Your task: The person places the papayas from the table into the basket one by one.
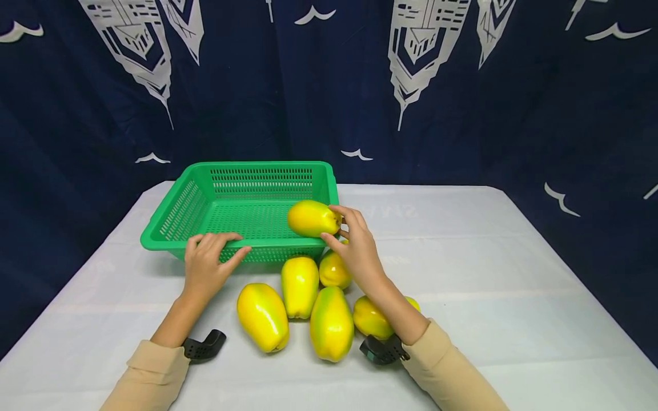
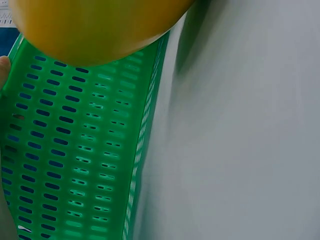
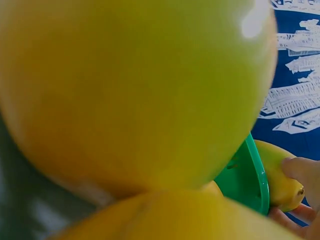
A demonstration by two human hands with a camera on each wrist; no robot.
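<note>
My right hand [image 1: 360,251] grips the end of a yellow papaya [image 1: 311,218] with thumb and fingers. The fruit lies on its side at the near right corner of a green plastic basket [image 1: 236,245], over its rim. In the right wrist view, the thumb and fingers of the right hand [image 3: 307,187] are at the stem end of the held papaya [image 3: 280,175]. My left hand [image 1: 205,265] holds the basket's near rim left of its middle, fingers over the edge and thumb stretched to the right. Its palm side is hidden in the head view.
Several more papayas [image 1: 262,317] lie on the white-covered table [image 1: 488,331] in front of the basket. One greenish-yellow papaya [image 1: 331,325] sits between the forearms, and another [image 1: 370,317] is partly behind the right forearm. A dark blue patterned curtain [image 1: 329,91] hangs behind the table.
</note>
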